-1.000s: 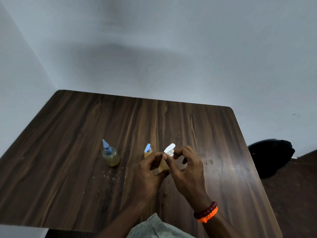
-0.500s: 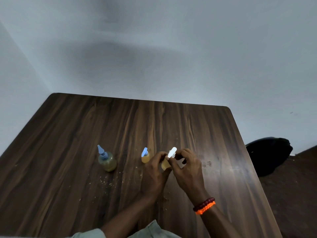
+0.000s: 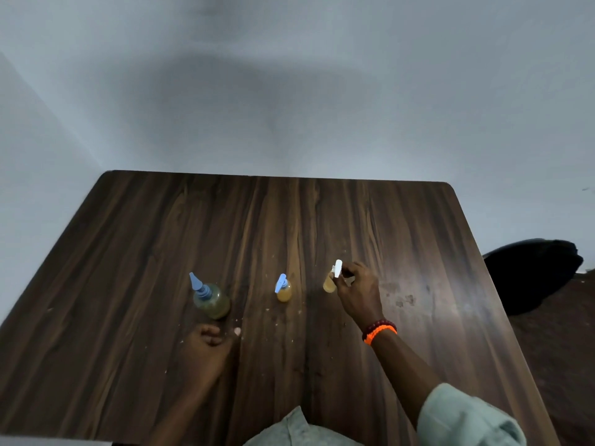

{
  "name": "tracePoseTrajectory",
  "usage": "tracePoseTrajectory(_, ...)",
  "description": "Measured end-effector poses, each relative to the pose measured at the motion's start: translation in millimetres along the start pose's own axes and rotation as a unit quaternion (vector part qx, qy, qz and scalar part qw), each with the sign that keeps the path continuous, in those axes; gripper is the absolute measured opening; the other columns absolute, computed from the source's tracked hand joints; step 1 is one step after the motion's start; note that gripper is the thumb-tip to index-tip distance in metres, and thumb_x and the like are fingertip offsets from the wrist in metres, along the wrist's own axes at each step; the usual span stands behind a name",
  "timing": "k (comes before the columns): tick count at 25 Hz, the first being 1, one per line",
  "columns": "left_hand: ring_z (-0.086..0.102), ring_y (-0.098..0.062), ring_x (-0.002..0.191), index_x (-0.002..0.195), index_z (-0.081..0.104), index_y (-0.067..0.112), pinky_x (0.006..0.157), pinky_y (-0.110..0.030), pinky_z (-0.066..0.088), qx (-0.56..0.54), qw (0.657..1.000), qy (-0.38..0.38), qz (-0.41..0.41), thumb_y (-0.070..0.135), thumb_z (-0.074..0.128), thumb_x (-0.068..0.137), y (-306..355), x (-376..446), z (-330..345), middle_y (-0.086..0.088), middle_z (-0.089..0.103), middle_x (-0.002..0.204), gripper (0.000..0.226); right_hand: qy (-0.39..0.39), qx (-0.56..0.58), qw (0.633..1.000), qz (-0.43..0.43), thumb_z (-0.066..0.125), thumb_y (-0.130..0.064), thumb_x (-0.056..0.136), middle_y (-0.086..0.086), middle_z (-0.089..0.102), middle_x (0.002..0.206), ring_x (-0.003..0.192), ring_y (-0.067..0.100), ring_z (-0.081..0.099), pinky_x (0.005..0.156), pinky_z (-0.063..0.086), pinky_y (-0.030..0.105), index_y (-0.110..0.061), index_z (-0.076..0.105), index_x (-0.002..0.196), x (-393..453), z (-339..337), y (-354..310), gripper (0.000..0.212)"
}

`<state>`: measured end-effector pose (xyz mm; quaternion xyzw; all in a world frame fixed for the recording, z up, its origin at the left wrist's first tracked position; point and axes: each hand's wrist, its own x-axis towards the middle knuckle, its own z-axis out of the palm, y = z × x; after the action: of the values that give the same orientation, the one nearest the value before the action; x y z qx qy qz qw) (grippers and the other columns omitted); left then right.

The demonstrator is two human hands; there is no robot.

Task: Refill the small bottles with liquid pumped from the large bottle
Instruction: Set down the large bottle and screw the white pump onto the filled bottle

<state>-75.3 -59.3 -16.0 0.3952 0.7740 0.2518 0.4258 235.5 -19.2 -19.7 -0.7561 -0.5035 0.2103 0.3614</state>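
Three bottles are lined up on the dark wood table (image 3: 418, 239).

The white-topped small bottle (image 3: 331, 281), on the right of the row, is pinched at its top by the curled fingers of the right hand (image 3: 355, 292). The blue-topped small bottle (image 3: 283, 289) is seen in the middle, and the big bottle (image 3: 211, 300) on the left, each standing alone. The left hand (image 3: 209, 347) is rested just below the big bottle, fingers loosely curled, nothing held.

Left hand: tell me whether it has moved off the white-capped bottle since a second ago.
Yes. The left hand has let go and moved left and nearer the person, now just in front of the large bottle; only the right hand holds the white-capped bottle.
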Motion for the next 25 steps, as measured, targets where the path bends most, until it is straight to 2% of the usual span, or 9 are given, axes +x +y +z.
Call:
tracePoseTrajectory(4,0.075,-0.04,0.102,0.104,0.073,0.006,0.093,-0.054,0.059,0.023,1.0,-0.009,-0.009,0.034,0.094,0.075,-1,18,-23,-0.014,0.077,0.099,0.045,-0.034,-0.009,0.999,0.0,0.072,-0.018,0.086,0.006,0.071,0.097,0.09,0.019,0.064,0.078,0.057,0.036,-0.009,0.074,0.104,-1,11,3,0.02)
tracePoseTrajectory(7,0.071,-0.028,0.107,0.127,0.062,0.029,0.098,-0.052,0.058,0.067,0.995,0.028,0.068,0.055,0.093,0.069,16,19,-31,0.003,0.069,0.112,0.071,-0.038,-0.013,0.999,0.002,0.072,-0.017,0.086,0.01,0.072,0.099,0.091,0.022,0.064,0.081,0.056,0.04,-0.006,0.074,0.104,-5,13,7,0.021)
tracePoseTrajectory(10,0.071,-0.014,0.087,0.103,0.057,0.055,0.085,-0.045,0.06,0.083,0.987,0.052,0.125,0.074,0.086,0.063,33,25,-29,0.015,0.067,0.094,0.053,-0.044,-0.016,0.999,0.012,0.072,-0.016,0.086,0.011,0.07,0.099,0.092,0.023,0.064,0.083,0.056,0.043,-0.006,0.074,0.105,-6,12,7,0.022)
tracePoseTrajectory(14,0.07,-0.023,0.088,0.104,0.061,0.025,0.08,-0.046,0.063,0.15,0.975,0.085,0.137,0.091,0.068,0.064,42,42,-26,0.0,0.069,0.096,0.077,-0.071,-0.021,0.997,0.022,0.078,-0.017,0.079,0.009,0.066,0.107,0.1,0.021,0.062,0.088,0.055,0.04,-0.009,0.068,0.117,-7,9,6,0.04)
tracePoseTrajectory(16,0.066,-0.016,0.074,0.093,0.057,0.028,0.061,-0.031,0.056,0.17,0.965,0.118,0.161,0.084,0.068,0.072,43,47,-27,0.007,0.063,0.083,0.061,-0.087,-0.013,0.996,0.028,0.082,-0.021,0.075,0.006,0.063,0.112,0.104,0.018,0.06,0.091,0.055,0.036,-0.014,0.064,0.123,-8,7,8,0.052)
tracePoseTrajectory(18,0.055,-0.001,0.051,0.071,0.046,0.035,0.044,-0.014,0.034,0.194,0.947,0.138,0.213,0.063,0.075,0.083,47,50,-27,0.016,0.053,0.06,0.043,-0.088,-0.01,0.996,0.026,0.084,-0.026,0.073,0.004,0.062,0.114,0.105,0.016,0.06,0.091,0.055,0.034,-0.016,0.062,0.125,-9,6,12,0.057)
tracePoseTrajectory(20,0.046,0.002,0.047,0.068,0.047,0.032,0.043,-0.014,0.027,0.22,0.939,0.139,0.223,0.042,0.08,0.087,47,58,-28,0.018,0.048,0.055,0.04,-0.082,-0.012,0.996,0.021,0.083,-0.033,0.073,0.003,0.062,0.114,0.105,0.015,0.06,0.089,0.056,0.033,-0.016,0.062,0.125,-10,6,13,0.059)
tracePoseTrajectory(22,0.052,-0.006,0.055,0.082,0.069,0.016,0.048,-0.019,0.034,0.222,0.944,0.112,0.215,0.032,0.084,0.086,48,69,-30,0.011,0.059,0.063,0.022,-0.075,-0.021,0.997,0.016,0.082,-0.038,0.074,0.002,0.062,0.112,0.103,0.016,0.061,0.087,0.057,0.035,-0.017,0.063,0.123,-10,6,13,0.057)
tracePoseTrajectory(25,0.061,-0.015,0.069,0.095,0.079,0.013,0.06,-0.024,0.041,0.236,0.935,-0.003,0.266,0.014,0.085,0.084,64,76,-35,-0.001,0.069,0.077,0.012,-0.073,-0.027,0.997,0.017,0.08,-0.042,0.075,0.001,0.063,0.11,0.103,0.016,0.061,0.087,0.058,0.039,-0.018,0.064,0.122,-10,5,13,0.054)
